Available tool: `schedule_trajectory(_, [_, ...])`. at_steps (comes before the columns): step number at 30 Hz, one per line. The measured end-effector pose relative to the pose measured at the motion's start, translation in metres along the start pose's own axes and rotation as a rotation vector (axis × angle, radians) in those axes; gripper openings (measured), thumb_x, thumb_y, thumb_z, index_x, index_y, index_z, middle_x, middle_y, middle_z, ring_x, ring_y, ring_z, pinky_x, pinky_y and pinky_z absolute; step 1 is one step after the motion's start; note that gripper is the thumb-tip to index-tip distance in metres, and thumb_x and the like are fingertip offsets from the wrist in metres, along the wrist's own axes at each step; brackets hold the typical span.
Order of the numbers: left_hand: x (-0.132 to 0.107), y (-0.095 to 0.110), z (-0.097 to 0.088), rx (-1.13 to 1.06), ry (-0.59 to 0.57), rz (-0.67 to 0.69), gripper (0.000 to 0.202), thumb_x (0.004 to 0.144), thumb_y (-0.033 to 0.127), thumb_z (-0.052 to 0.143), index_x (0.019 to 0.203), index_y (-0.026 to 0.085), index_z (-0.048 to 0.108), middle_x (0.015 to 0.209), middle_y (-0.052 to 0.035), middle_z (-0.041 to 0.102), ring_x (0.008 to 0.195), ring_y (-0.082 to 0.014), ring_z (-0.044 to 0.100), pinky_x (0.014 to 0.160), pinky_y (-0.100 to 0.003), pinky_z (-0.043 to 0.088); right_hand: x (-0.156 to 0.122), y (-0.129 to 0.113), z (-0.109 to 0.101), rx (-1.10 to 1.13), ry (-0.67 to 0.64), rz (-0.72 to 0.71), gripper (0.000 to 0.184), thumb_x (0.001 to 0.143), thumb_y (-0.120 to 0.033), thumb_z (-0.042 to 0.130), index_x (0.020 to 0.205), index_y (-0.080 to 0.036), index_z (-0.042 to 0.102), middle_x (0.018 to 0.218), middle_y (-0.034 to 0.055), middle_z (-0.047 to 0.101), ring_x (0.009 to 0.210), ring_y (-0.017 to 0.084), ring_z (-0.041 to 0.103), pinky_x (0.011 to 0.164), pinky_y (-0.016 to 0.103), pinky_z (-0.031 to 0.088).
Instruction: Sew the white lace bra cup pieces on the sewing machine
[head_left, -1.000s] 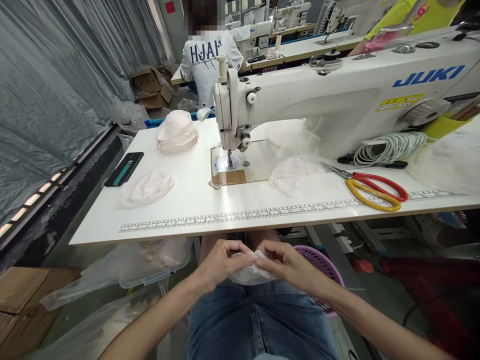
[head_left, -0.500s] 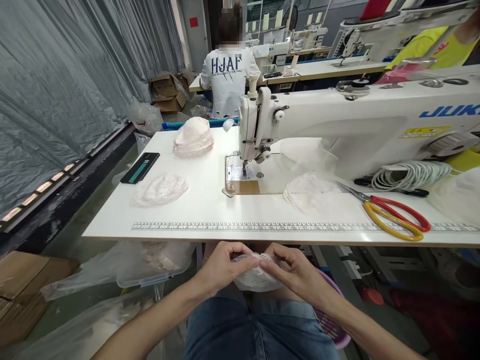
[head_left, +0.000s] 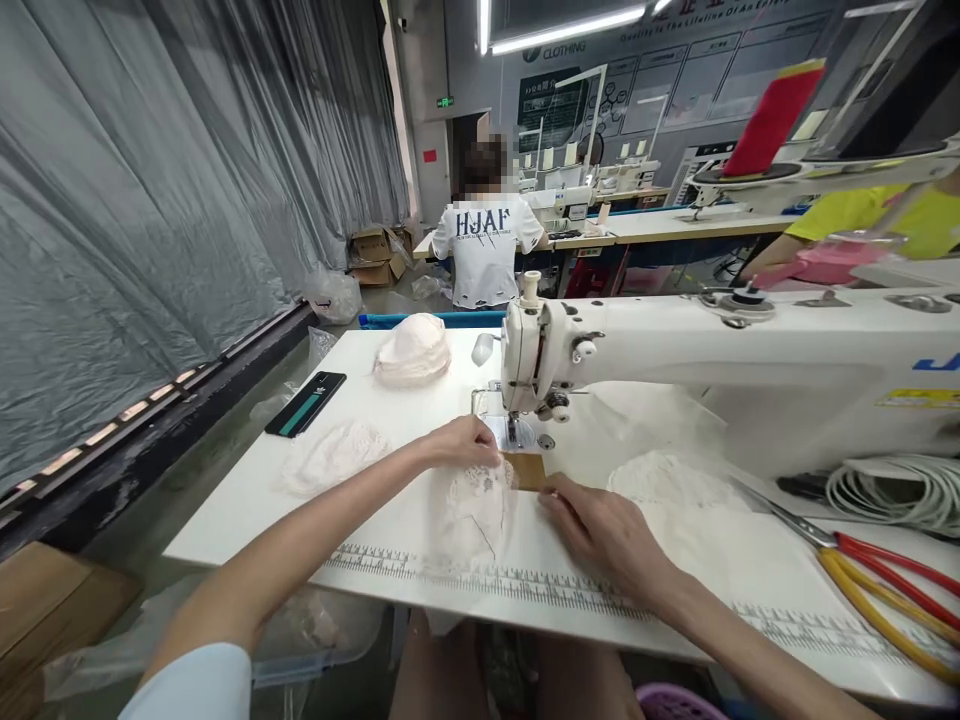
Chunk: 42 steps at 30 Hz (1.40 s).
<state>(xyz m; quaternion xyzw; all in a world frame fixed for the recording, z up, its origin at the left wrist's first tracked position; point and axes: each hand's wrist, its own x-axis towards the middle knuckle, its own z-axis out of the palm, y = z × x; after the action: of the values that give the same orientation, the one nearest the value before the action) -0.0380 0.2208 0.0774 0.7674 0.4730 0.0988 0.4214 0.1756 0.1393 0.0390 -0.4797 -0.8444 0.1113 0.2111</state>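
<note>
Lace (head_left: 469,515) lies mid-frame on a white desk (head_left: 240,515), pinched in the left hand's grip (head_left: 466,440); whether the right hand's curled grip (head_left: 604,522) holds anything is unclear. A grey curtain (head_left: 187,170) drapes upper left; a worker (head_left: 486,250) sits upper center.

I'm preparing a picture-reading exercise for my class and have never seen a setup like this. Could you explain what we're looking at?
There is no robot here. One camera, worn on a person's head, looks forward and down at a white sewing machine set in a white table with a printed ruler near its front edge. The left hand holds a white lace piece near the needle area. The right hand is beside it, over the table; whether it grips anything is hard to tell. To the left lie a second lace piece, a dark phone and a pale stack; to the right, scissors with red and yellow handles.
</note>
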Motion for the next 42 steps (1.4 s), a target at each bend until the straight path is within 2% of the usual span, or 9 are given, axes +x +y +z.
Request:
schedule_trajectory(2, [0.014,-0.003,0.004,0.016,-0.008,0.002,0.014,0.068,0.024,0.059,0.069,0.012,0.067,0.068,-0.0029,0.063,0.064,-0.0130,0.054,0.053,-0.021,0.037,0.006,0.014,-0.001,-0.054,0.055,-0.151,0.028,0.094,-0.020,0.029,0.106,-0.017,0.055,0.078,0.0056,0.065,0.050,0.013,0.054,0.044,0.022,0.035])
schedule_trajectory(5, [0.020,0.000,0.006,0.039,-0.031,0.015,0.014,0.068,0.021,0.057,0.069,0.013,0.068,0.069,-0.0022,0.065,0.063,-0.0124,0.054,0.052,-0.020,0.037,0.020,0.025,-0.001,-0.126,0.135,-0.390,0.035,0.092,-0.010,0.031,0.117,-0.021,0.052,0.104,0.0091,0.061,0.067,0.013,0.058,0.048,0.021,0.039])
schedule_trajectory(10, [0.026,0.004,0.004,0.053,-0.044,0.026,0.013,0.069,0.018,0.055,0.068,0.014,0.068,0.069,-0.0006,0.066,0.065,-0.0115,0.055,0.055,-0.019,0.038,0.040,0.035,0.004,-0.195,0.120,-0.624,0.031,0.092,-0.007,0.035,0.105,-0.020,0.059,0.109,0.0091,0.061,0.081,0.018,0.056,0.059,0.027,0.045])
schedule_trajectory(15, [0.033,0.000,0.003,0.120,-0.068,0.052,0.012,0.074,0.023,0.059,0.074,0.014,0.068,0.070,-0.0002,0.066,0.062,-0.0107,0.055,0.053,-0.019,0.037,0.041,0.038,0.005,-0.158,0.114,-0.641,0.028,0.095,-0.011,0.035,0.104,-0.017,0.060,0.097,0.0086,0.064,0.082,0.018,0.057,0.060,0.027,0.044])
schedule_trajectory(20, [0.041,-0.009,0.004,0.288,0.042,0.065,0.012,0.073,0.029,0.067,0.081,0.019,0.067,0.076,0.0008,0.065,0.071,-0.0143,0.058,0.060,-0.023,0.038,0.042,0.035,0.002,-0.150,0.060,-0.653,0.031,0.096,-0.009,0.031,0.108,-0.014,0.059,0.105,0.0096,0.064,0.095,0.019,0.058,0.067,0.029,0.046])
schedule_trajectory(25, [0.035,-0.014,0.010,0.527,0.272,0.082,0.013,0.081,0.028,0.061,0.088,0.017,0.064,0.086,-0.0024,0.063,0.075,-0.0174,0.058,0.065,-0.028,0.041,0.043,0.035,0.000,-0.183,0.026,-0.601,0.034,0.096,-0.012,0.031,0.114,-0.017,0.059,0.111,0.0088,0.064,0.094,0.019,0.059,0.063,0.030,0.045])
schedule_trajectory(28, [0.020,-0.012,0.021,0.684,0.437,0.256,0.012,0.088,0.021,0.052,0.090,0.015,0.062,0.094,-0.0058,0.062,0.083,-0.0179,0.057,0.072,-0.032,0.041,0.043,0.035,0.001,-0.185,0.024,-0.595,0.033,0.094,-0.011,0.033,0.113,-0.018,0.059,0.111,0.0089,0.064,0.094,0.019,0.059,0.064,0.030,0.044])
schedule_trajectory(32, [0.000,-0.012,0.035,0.695,0.394,0.435,0.011,0.089,0.022,0.052,0.087,0.017,0.061,0.093,-0.0014,0.062,0.084,-0.0138,0.057,0.076,-0.032,0.038,0.043,0.035,0.003,-0.162,0.045,-0.595,0.033,0.094,-0.010,0.032,0.112,-0.016,0.059,0.110,0.0082,0.064,0.093,0.019,0.058,0.063,0.030,0.043])
schedule_trajectory(42, [0.002,-0.021,0.038,0.724,0.379,0.399,0.011,0.087,0.026,0.056,0.085,0.016,0.057,0.095,-0.0016,0.064,0.084,-0.0138,0.060,0.091,-0.035,0.035,0.041,0.037,0.003,-0.156,0.100,-0.561,0.030,0.095,-0.010,0.034,0.107,-0.016,0.061,0.107,0.0087,0.066,0.088,0.018,0.058,0.064,0.029,0.042])
